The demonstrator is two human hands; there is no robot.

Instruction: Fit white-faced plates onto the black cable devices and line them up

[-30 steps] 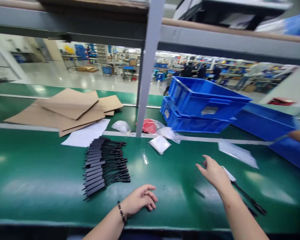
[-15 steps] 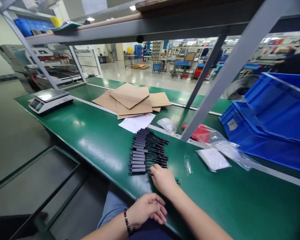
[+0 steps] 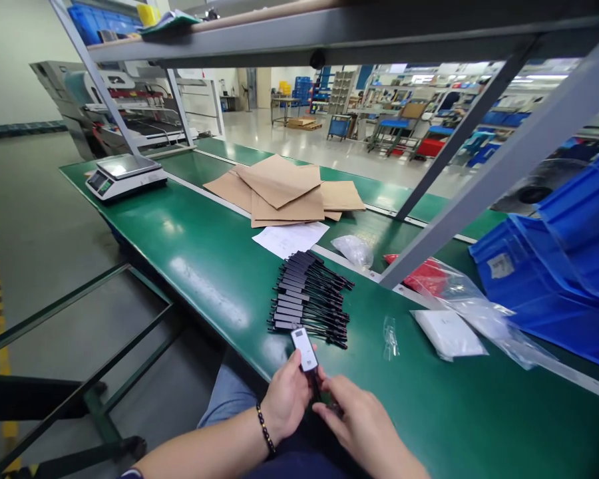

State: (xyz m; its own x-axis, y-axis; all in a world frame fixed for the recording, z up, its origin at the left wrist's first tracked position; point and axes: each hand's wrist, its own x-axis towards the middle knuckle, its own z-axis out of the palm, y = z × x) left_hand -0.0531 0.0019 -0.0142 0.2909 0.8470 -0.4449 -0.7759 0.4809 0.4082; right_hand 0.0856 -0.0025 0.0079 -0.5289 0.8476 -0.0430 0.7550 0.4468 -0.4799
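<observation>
My left hand [image 3: 287, 399] is closed on a small flat black part with a pale label face [image 3: 304, 348], held upright at the near edge of the green bench [image 3: 204, 266]. My right hand [image 3: 359, 422] pinches the part's thin black lead just below it. Right beyond both hands lies a neat stack of several like black parts with leads [image 3: 307, 299]. A beaded bracelet sits on my left wrist.
Brown cardboard sheets [image 3: 284, 189] and a white paper [image 3: 289, 237] lie behind the stack. A weighing scale [image 3: 124, 176] stands at the far left. Plastic bags [image 3: 446, 332], a red packet [image 3: 426, 274] and blue bins [image 3: 554, 266] sit right. A grey slanted post [image 3: 479, 186] crosses the bench.
My right hand left the stack with one part and came back to my body. My left hand rose from my lap and took hold of that part. The view shifted slightly.
</observation>
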